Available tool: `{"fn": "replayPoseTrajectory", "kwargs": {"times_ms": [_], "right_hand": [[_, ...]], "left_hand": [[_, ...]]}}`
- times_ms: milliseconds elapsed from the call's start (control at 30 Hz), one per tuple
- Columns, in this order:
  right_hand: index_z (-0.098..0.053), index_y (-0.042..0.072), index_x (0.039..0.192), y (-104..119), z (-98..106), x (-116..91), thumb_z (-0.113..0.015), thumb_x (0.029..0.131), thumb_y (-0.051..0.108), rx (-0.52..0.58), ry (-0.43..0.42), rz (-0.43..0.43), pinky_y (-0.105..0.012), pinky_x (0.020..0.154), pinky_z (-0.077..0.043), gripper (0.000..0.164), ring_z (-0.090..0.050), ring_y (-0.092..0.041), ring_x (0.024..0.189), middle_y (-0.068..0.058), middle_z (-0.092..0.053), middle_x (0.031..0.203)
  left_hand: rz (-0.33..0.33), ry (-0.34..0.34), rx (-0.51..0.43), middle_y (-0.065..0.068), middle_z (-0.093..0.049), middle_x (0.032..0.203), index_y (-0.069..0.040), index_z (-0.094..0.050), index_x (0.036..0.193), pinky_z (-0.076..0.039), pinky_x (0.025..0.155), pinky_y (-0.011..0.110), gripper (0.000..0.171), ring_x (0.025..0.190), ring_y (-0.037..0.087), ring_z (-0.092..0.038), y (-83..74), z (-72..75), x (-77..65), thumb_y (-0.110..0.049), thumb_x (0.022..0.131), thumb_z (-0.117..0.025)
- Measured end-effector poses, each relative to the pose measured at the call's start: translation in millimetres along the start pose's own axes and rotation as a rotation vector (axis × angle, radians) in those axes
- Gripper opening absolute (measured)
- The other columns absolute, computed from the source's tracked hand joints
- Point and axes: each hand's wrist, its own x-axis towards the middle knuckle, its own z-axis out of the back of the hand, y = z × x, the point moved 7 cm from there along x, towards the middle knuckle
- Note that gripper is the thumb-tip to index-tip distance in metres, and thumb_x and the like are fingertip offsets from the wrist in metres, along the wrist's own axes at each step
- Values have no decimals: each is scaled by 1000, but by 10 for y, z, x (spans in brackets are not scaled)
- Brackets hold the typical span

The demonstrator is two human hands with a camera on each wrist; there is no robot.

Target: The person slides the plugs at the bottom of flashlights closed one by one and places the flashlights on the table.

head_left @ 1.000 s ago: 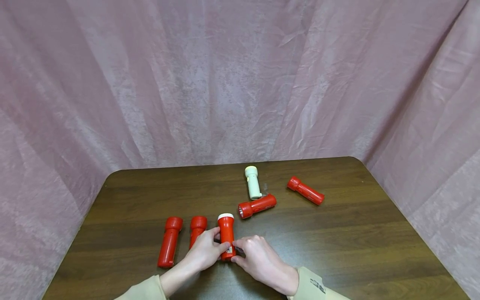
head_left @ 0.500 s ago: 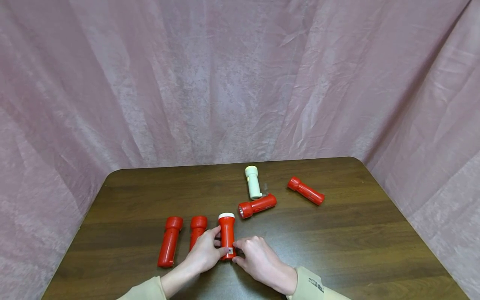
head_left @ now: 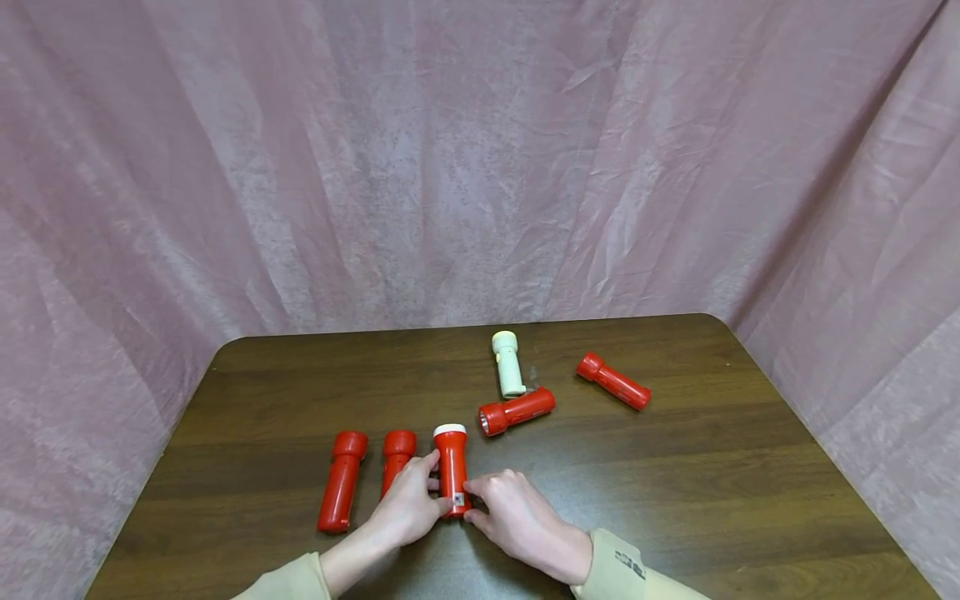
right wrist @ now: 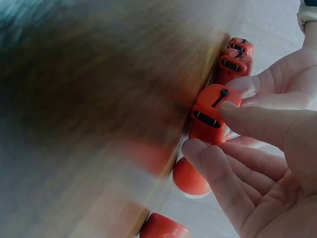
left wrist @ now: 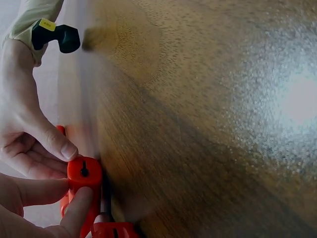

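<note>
A red flashlight (head_left: pixel 452 454) with a white head rim lies near the front of the table, head pointing away. My left hand (head_left: pixel 408 500) holds it from the left, thumb over the lower body beside a small label, fingers along its side. From the right, the thumb and index finger of my right hand (head_left: pixel 525 517) pinch its tail end. A black keyhole-shaped slot shows on the flashlight's end (right wrist: pixel 205 134) in the right wrist view. Just left lies another red flashlight (head_left: pixel 398 450), partly hidden by my left hand. Farther left is a third red flashlight (head_left: pixel 341 483).
Behind the hands, a red flashlight (head_left: pixel 517 411) lies crosswise, close to the tail of a pale green flashlight (head_left: pixel 507 367). One more red flashlight (head_left: pixel 613 382) lies slanted at the back right. Pink curtains (head_left: pixel 480 167) surround the brown wooden table (head_left: pixel 712 467).
My left thumb has shifted slightly down and left, baring more of the label on the flashlight. The right hand keeps its pinch, and the other flashlights stay put.
</note>
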Motion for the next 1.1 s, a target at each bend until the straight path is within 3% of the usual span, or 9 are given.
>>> {"fn": "replayPoseTrajectory", "kwargs": {"times_ms": [467, 867, 1100], "right_hand": [[-76, 16, 91, 0, -5, -6, -86, 86, 13, 15, 12, 10, -14, 57, -43, 12, -63, 3, 69, 7, -78, 82], [-74, 16, 87, 37, 4, -13, -87, 83, 14, -41, -18, 33, -15, 57, -43, 14, -62, 1, 67, 7, -76, 79], [-78, 12, 98, 20, 3, -23, -87, 85, 14, -15, 10, 29, -17, 62, -49, 15, -67, -2, 73, 4, -79, 86]], "left_hand": [[-1, 1, 14, 30, -61, 134, 20, -45, 147, -62, 93, 44, 78, 106, 33, -75, -28, 2, -30, 7, 80, -82], [-14, -6, 32, 27, -62, 132, 18, -46, 147, -61, 94, 45, 79, 107, 33, -74, -18, -4, -62, 4, 80, -84], [2, 12, 25, 29, -60, 136, 18, -44, 149, -60, 97, 49, 78, 112, 35, -73, -10, -20, -69, 3, 82, -82]]}}
